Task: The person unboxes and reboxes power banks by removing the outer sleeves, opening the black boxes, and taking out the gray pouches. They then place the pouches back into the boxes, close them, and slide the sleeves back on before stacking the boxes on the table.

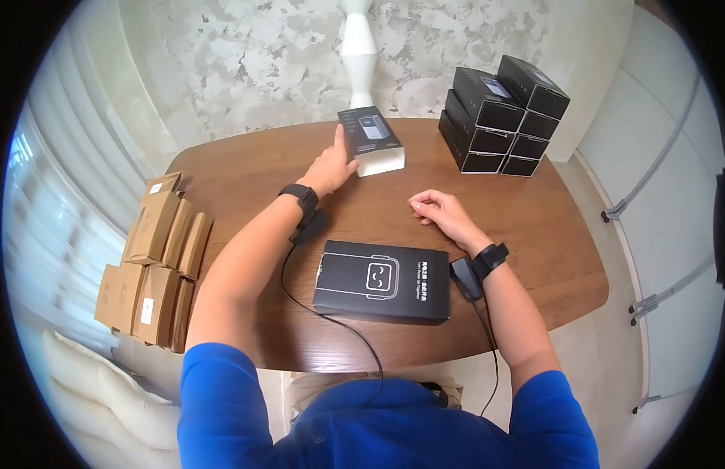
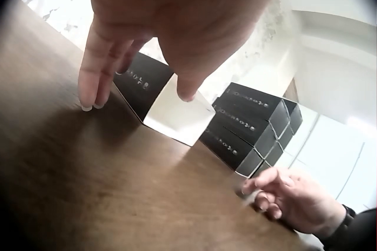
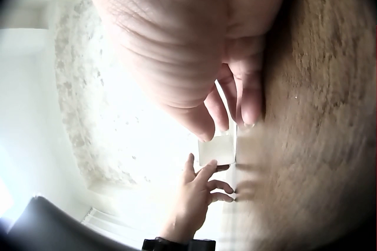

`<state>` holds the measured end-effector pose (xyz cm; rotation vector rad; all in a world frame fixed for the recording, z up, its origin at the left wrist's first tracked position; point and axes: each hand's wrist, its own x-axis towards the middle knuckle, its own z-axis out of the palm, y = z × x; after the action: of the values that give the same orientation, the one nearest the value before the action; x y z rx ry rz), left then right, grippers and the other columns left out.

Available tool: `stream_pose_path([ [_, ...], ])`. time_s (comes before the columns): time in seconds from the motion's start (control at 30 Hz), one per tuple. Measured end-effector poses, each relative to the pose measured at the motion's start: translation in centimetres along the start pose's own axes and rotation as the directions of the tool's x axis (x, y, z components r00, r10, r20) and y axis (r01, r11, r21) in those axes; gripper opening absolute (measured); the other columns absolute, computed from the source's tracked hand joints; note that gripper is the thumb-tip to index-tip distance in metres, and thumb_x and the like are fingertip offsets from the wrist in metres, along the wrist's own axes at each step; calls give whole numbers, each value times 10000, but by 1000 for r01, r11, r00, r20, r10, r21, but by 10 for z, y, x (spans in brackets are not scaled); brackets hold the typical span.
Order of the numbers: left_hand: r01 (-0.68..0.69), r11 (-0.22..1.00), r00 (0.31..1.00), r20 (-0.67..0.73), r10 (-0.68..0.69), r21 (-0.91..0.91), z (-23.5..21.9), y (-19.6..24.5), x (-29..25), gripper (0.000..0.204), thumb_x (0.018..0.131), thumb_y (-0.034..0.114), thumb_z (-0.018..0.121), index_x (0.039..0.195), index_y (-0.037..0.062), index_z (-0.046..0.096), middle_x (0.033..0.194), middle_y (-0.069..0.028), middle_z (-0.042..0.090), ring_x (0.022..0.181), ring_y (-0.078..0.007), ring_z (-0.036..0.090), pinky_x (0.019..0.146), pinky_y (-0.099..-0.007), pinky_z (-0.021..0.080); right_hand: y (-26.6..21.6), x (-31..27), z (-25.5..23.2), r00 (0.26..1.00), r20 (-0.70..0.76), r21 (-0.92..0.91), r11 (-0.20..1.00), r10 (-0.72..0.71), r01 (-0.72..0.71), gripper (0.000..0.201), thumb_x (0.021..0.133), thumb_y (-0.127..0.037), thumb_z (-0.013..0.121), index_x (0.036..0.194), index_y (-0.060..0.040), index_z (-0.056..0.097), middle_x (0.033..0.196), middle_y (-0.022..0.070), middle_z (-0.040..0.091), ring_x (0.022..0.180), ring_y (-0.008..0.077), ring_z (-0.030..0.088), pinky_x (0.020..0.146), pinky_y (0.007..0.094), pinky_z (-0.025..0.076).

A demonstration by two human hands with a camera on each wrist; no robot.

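Observation:
A black box [image 1: 369,132] with a device pictured on its top and a white near end [image 2: 178,117] lies at the far side of the table. Beside its left side is my left hand [image 1: 330,168], the index finger straight along the edge and the thumb at the white end. In the left wrist view the other fingertips [image 2: 88,107] rest on the wood. My right hand [image 1: 447,215] lies over the middle of the table with loosely bent fingers and holds nothing. Nearer to me, a larger black box [image 1: 343,277] with a smiling face drawing lies flat.
Several black boxes [image 1: 499,117] are stacked at the back right of the wooden table [image 1: 253,180]. Brown cardboard boxes [image 1: 151,246] form piles at the left edge. Cables [image 1: 355,332] run from both wrist cameras towards my body, one across the larger black box's corner.

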<state>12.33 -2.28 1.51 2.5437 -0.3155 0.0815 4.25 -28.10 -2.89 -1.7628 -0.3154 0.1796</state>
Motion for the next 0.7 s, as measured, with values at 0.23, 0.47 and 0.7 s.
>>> stream_pose_path([
  [0.23, -5, 999, 1000, 9, 5, 35, 5, 1, 6, 750, 807, 62, 506, 1448, -22, 125, 1055, -309, 611, 1002, -445, 591, 888, -485, 461, -3, -2, 0, 999, 24, -23, 1000, 23, -22, 282, 934, -232, 595, 1084, 6, 608, 955, 42, 639, 872, 85, 595, 756, 228, 490],
  [0.47, -140, 967, 986, -121, 116, -213, -33, 31, -56, 743, 822, 304, 668, 1399, 6, 308, 1119, -246, 607, 1046, -372, 592, 903, -433, 455, 2, -1, -2, 999, 29, 10, 999, 36, -37, 289, 928, -240, 606, 1082, 5, 609, 938, 45, 644, 858, 84, 596, 754, 229, 490],
  [0.7, -660, 748, 670, 505, 544, 70, -42, 59, -171, 1065, 633, 527, 794, 1458, 87, 285, 1440, -202, 339, 1313, -360, 345, 1104, -459, 258, 0, 0, -2, 999, 29, -14, 1000, 19, -19, 297, 939, -232, 586, 1117, 6, 599, 1021, 51, 633, 904, 96, 594, 787, 236, 492],
])
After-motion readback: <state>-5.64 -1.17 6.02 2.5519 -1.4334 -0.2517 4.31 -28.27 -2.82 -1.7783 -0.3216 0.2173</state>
